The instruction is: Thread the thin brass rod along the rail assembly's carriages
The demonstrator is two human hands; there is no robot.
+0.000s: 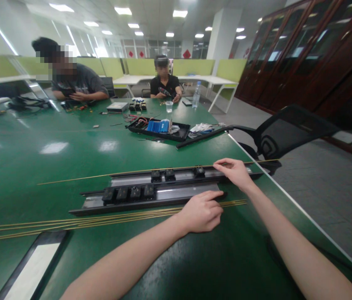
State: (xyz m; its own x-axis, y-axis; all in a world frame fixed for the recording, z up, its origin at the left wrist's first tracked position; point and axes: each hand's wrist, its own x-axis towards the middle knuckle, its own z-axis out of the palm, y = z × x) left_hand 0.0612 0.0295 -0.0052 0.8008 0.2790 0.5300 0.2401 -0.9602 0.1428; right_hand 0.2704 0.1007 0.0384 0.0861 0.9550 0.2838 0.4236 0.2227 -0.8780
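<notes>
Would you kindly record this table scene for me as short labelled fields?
Right hand: pinching a thin rod along the far rail
Left hand: at the near rail's right end; contact unclear
Near rail blocks: four, black
Far rail blocks: three, black
Other rods: on the near rail's closer side
Table: green

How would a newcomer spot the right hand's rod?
On the green table lie two dark-edged channels. Along the farther one's far edge runs a thin brass-coloured rod, pinched by the right hand. It runs alone, unlike the rods bunched nearer the camera.
</notes>
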